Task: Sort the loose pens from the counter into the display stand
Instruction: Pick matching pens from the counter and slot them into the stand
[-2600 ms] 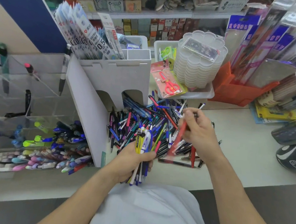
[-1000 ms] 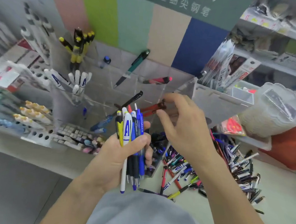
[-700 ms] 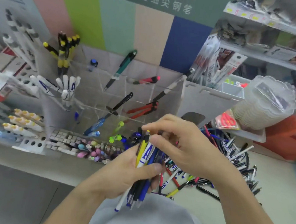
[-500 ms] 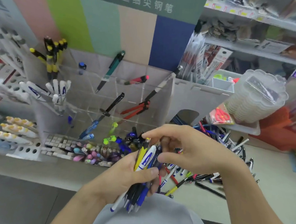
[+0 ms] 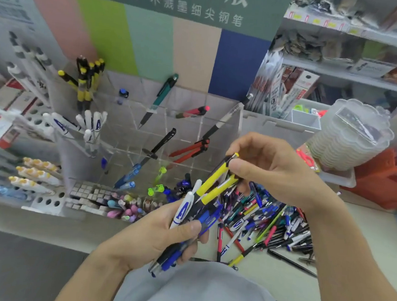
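My left hand (image 5: 161, 234) grips a bundle of pens (image 5: 189, 222), blue, white and black ones fanned upward. My right hand (image 5: 269, 169) pinches two yellow-and-black pens (image 5: 216, 182) at their tops, their lower ends still among the bundle. Behind the hands stands the clear acrylic display stand (image 5: 146, 144), its cells holding red pens (image 5: 190, 149), a black pen (image 5: 160, 143), a green pen (image 5: 164, 94), yellow-black pens (image 5: 87, 81) and white pens (image 5: 91, 126). A heap of loose pens (image 5: 270, 223) lies on the counter under my right wrist.
A white cardboard organizer (image 5: 278, 130) with packaged refills stands right of the stand. A stack of clear plastic tubs (image 5: 351, 135) and an orange bin (image 5: 383, 184) sit at the right. Racks of markers (image 5: 33, 174) fill the left. My grey shirt (image 5: 194, 291) covers the bottom.
Earlier my right hand put a red pen into a stand cell, then came back to the bundle. It now lifts two yellow pens partly out of the bundle.
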The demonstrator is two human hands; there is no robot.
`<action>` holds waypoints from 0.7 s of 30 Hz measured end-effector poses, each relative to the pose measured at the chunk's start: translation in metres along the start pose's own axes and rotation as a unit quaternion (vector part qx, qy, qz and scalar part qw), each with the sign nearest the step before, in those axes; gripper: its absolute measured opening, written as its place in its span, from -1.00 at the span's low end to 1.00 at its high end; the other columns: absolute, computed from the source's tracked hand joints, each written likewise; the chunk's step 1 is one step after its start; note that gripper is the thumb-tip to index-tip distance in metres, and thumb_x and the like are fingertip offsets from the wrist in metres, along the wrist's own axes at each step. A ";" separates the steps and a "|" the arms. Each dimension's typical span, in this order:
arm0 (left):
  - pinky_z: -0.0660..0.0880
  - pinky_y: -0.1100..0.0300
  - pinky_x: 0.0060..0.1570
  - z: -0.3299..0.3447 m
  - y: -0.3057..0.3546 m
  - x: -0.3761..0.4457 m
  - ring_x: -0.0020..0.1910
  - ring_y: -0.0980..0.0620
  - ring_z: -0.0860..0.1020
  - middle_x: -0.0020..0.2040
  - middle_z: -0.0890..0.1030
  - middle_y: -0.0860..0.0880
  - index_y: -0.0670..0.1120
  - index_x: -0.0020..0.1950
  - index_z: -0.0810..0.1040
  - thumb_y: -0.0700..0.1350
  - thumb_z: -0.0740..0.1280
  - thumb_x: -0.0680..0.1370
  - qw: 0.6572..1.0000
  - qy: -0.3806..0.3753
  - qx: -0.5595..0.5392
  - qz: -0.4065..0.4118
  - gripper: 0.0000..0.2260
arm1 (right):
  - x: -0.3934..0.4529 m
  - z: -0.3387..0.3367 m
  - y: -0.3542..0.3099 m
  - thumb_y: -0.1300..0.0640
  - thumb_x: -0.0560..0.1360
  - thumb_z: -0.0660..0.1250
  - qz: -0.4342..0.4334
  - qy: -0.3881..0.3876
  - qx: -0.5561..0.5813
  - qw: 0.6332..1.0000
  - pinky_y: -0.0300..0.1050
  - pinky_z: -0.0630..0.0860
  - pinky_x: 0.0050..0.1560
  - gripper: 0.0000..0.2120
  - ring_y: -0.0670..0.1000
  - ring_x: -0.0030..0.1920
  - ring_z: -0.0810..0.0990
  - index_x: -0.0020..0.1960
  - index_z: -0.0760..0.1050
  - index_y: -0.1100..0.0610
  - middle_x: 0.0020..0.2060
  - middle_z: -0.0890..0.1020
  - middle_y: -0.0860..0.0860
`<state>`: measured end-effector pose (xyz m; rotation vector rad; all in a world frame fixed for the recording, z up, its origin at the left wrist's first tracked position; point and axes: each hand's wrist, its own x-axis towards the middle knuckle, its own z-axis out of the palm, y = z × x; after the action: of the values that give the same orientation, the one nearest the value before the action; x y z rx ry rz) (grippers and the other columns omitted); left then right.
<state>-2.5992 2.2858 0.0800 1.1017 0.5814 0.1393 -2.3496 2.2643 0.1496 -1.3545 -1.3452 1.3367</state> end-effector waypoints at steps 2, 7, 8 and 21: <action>0.48 0.16 -0.31 -0.001 0.004 -0.004 -0.36 -0.01 0.50 -0.21 0.63 -0.05 -0.16 0.11 0.50 -0.07 0.30 0.64 1.000 0.018 -0.003 0.001 -0.83 | 0.004 0.005 -0.005 0.15 0.56 0.40 -0.004 -0.017 0.006 1.000 -0.06 0.54 -0.34 -0.86 0.10 -0.40 0.58 0.04 0.49 0.19 -0.24 0.59 0.09; 0.47 0.16 -0.30 -0.005 0.013 -0.010 -0.35 0.00 0.48 -0.31 0.62 0.00 -0.14 0.08 0.49 -0.05 0.25 0.62 0.998 0.050 0.031 -0.007 -0.83 | 0.014 0.020 -0.015 0.13 0.47 0.45 -0.026 -0.003 -0.004 1.000 -0.04 0.56 -0.39 -0.77 0.09 -0.42 0.63 -0.01 0.47 0.22 -0.26 0.59 0.12; 0.46 0.17 -0.29 -0.006 0.014 -0.012 -0.35 0.00 0.48 -0.32 0.61 0.00 -0.14 0.08 0.48 -0.05 0.25 0.62 0.998 0.049 0.041 0.000 -0.83 | 0.016 0.021 -0.017 0.12 0.46 0.45 -0.021 -0.003 -0.010 1.000 -0.03 0.58 -0.39 -0.77 0.10 -0.40 0.65 -0.02 0.48 0.22 -0.26 0.60 0.13; 0.46 0.14 -0.36 -0.034 0.017 -0.032 -0.37 -0.10 0.43 -0.23 0.51 -0.28 -0.22 -0.02 0.60 0.00 0.31 0.55 0.971 0.170 -0.105 0.132 -0.73 | 0.101 0.036 -0.086 0.28 0.60 0.37 -0.350 0.259 -0.126 0.891 -0.13 0.66 -0.21 -0.90 0.01 -0.27 0.73 0.10 0.56 0.26 -0.21 0.67 0.06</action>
<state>-2.6402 2.3090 0.0961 0.9492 0.7043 0.6181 -2.4098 2.3698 0.2143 -1.1013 -1.4419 0.2916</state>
